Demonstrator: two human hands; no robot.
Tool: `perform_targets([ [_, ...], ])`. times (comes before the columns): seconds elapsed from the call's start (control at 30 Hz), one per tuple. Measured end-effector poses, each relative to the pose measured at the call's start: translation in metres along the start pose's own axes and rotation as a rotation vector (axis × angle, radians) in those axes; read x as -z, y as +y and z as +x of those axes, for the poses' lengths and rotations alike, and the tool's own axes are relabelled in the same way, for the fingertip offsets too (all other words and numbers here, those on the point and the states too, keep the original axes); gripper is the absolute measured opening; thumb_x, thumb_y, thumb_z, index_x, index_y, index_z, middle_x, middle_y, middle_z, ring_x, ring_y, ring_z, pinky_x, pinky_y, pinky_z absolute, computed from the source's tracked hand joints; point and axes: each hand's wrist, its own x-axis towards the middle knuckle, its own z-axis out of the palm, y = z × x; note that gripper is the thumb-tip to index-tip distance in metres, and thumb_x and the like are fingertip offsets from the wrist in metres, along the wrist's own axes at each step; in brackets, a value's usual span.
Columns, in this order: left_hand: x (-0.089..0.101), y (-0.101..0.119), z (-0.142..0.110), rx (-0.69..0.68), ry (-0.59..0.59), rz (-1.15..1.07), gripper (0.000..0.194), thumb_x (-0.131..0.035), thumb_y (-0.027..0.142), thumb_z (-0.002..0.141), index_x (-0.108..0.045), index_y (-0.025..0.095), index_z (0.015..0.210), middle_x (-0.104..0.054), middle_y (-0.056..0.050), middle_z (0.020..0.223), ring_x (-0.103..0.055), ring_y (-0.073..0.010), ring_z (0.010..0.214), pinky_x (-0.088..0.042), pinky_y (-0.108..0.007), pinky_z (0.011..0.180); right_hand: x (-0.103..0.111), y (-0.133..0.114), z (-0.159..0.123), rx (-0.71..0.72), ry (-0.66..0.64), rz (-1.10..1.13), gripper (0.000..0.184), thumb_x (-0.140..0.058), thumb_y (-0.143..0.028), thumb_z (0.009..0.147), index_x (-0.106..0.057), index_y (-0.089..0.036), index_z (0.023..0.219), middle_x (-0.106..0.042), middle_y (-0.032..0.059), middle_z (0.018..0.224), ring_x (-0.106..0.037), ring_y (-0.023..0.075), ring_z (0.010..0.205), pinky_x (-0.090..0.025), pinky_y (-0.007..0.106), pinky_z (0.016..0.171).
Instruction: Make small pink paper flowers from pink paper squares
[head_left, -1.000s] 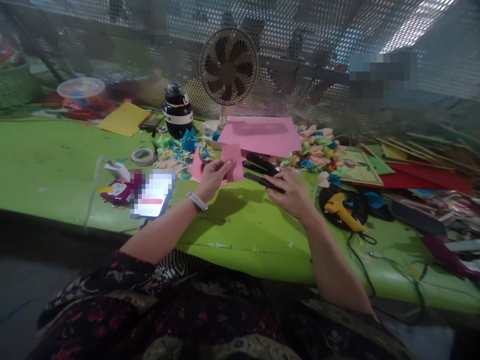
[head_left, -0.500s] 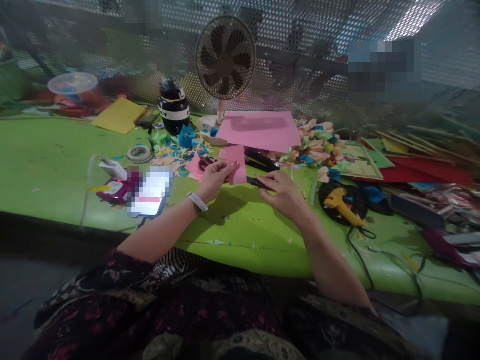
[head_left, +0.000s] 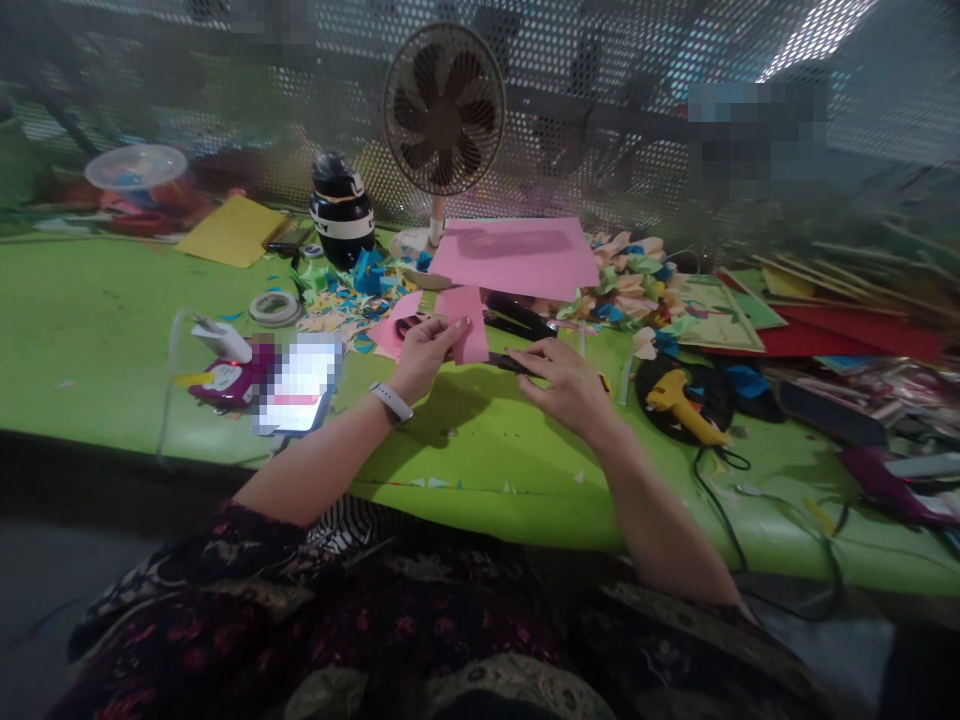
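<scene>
Since 1 s ago, R hand [head_left: 562, 380] has dropped & flattened a bit, so the stapler [head_left: 519, 316] now sits clear beyond its knuckles; L hand [head_left: 424, 350] hardly shifted, rest is mostly the view tilting.

L hand is closed, pinching a small piece of pink paper [head_left: 472, 304] btwn thumb & fingers; paper stands out past the thumb, in the gap btwn hands, nearer L. Dark-handled scissors [head_left: 407, 325] show just behind the L knuckles, w/ another pink piece [head_left: 387, 328] to their left; can't tell if L fingers hold the scissors too. R fingers are bent over a dark strip [head_left: 507, 363] just right of the paper; can't tell if gripped or only touched, nor if it's part of the stapler.

For a good hold, I'd say: pinch light & flat, thumb near the edge so paper won't curl; keep R fingertips low & clear of the paper. Scissors that close to L fingers prob. deserve care.

Big pink sheets [head_left: 517, 260] lie beyond both hands; glue gun [head_left: 679, 400] is right of R hand, phone [head_left: 300, 385] left of L wrist.
</scene>
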Motion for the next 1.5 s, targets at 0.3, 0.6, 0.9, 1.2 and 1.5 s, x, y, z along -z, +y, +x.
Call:
perform_targets([
  [0.3,-0.004,0.001,-0.003,0.021,0.015,-0.035,0.043,-0.091,0.046,0.060,-0.060,0.016,0.066,-0.060,0.004,0.060,-0.051,-0.0044,0.049,-0.045,-0.018,0.049,-0.007,-0.003,0.000,0.008,0.022,-0.003,0.037,-0.057,-0.023,0.092,-0.072,-0.023,0.127,-0.070,0.0111,0.103,-0.064,0.0265,0.096,-0.054,0.043,0.083],
  [0.6,-0.003,-0.003,-0.002,0.021,0.022,-0.032,0.041,-0.090,0.044,0.062,-0.060,0.016,0.066,-0.059,0.004,0.059,-0.051,-0.0045,0.049,-0.043,-0.019,0.048,-0.006,-0.005,0.000,0.000,0.006,0.001,0.039,-0.057,-0.023,0.092,-0.071,-0.025,0.128,-0.071,0.0110,0.102,-0.064,0.0269,0.096,-0.055,0.043,0.082],
  [0.9,-0.003,-0.001,-0.004,0.023,0.021,-0.041,0.047,-0.091,0.047,0.058,-0.056,0.017,0.065,-0.059,0.004,0.060,-0.053,-0.0053,0.051,-0.045,-0.019,0.050,-0.008,-0.006,0.000,-0.012,-0.014,0.010,0.037,-0.057,-0.024,0.091,-0.073,-0.025,0.125,-0.073,0.0095,0.101,-0.066,0.0260,0.095,-0.056,0.041,0.079],
  [1.2,-0.004,-0.002,-0.003,0.028,0.049,-0.028,0.044,-0.091,0.045,0.061,-0.057,0.016,0.066,-0.056,0.006,0.057,-0.050,-0.0045,0.049,-0.045,-0.019,0.050,-0.017,-0.007,0.001,0.002,-0.003,-0.018,0.038,-0.056,-0.024,0.093,-0.071,-0.024,0.128,-0.072,0.0107,0.101,-0.065,0.0271,0.097,-0.055,0.042,0.081],
  [1.5,-0.002,-0.008,-0.001,0.013,0.017,-0.037,0.048,-0.090,0.050,0.059,-0.057,0.017,0.065,-0.056,0.006,0.054,-0.049,-0.0045,0.046,-0.043,-0.019,0.047,-0.016,-0.008,0.000,0.011,-0.013,-0.007,0.037,-0.057,-0.021,0.091,-0.074,-0.024,0.124,-0.072,0.0105,0.102,-0.066,0.0272,0.096,-0.056,0.042,0.080],
])
